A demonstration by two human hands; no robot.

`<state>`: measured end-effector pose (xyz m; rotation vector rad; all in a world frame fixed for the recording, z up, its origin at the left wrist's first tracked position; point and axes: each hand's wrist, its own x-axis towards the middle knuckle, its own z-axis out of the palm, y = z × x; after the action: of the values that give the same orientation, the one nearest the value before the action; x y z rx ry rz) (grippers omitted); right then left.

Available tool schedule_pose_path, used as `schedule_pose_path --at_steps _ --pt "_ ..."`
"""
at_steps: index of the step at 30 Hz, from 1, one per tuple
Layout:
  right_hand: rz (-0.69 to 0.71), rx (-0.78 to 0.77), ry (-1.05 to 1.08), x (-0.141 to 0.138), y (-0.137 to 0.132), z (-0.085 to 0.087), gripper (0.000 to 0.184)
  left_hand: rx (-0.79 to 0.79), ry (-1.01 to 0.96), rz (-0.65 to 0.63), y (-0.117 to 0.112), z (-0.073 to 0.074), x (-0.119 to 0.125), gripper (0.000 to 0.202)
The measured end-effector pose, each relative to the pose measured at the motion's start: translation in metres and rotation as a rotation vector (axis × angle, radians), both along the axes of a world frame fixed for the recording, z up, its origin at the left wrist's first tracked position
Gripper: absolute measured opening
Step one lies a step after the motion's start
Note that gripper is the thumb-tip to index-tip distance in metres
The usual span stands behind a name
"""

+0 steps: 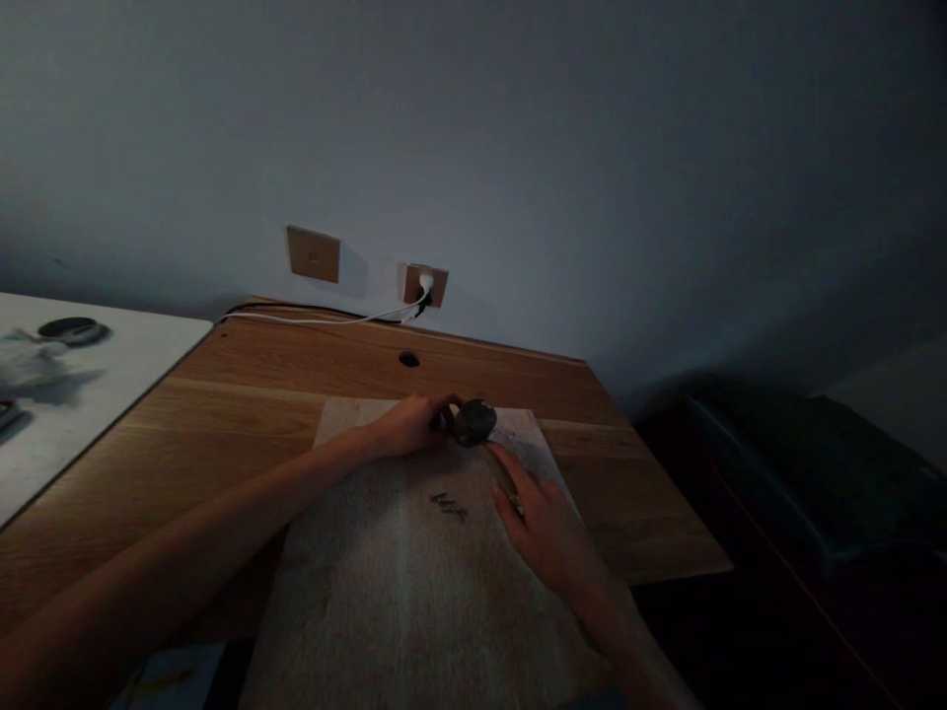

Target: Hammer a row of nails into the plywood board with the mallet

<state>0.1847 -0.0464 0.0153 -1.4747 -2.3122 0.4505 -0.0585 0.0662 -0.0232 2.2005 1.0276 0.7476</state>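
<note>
My right hand (544,528) is wrapped round the light handle of a hammer (474,422) with a dark, rounded head. The head is over the far part of a pale wooden board (355,592). Close against the left side of the head is my left hand (410,426), its fingers bent together near the board. What those fingers pinch, if anything, is hidden. Several small thin nails (448,506) lie in a loose group on the board, between my forearms.
The board rests on a wooden desk (258,370) with a cable hole (409,359). Behind it, a wall socket (425,285) holds plugs with white and black cables. On the left, a white table (140,360) carries a dark round object (70,328). A dark padded seat (829,473) stands right.
</note>
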Motion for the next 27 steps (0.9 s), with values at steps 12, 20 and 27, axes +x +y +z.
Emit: schedule_pose_path --at_steps 12,20,27 --pt "-0.042 -0.098 0.048 0.024 -0.028 -0.013 0.052 0.055 0.395 -0.205 -0.053 0.043 -0.015 0.016" --pt "-0.075 -0.136 0.048 0.022 -0.029 -0.013 0.052 -0.006 0.425 -0.237 -0.066 0.047 -0.014 0.009" --pt "-0.065 -0.126 0.066 0.023 -0.029 -0.014 0.052 -0.026 0.365 -0.07 -0.04 0.051 -0.04 0.011"
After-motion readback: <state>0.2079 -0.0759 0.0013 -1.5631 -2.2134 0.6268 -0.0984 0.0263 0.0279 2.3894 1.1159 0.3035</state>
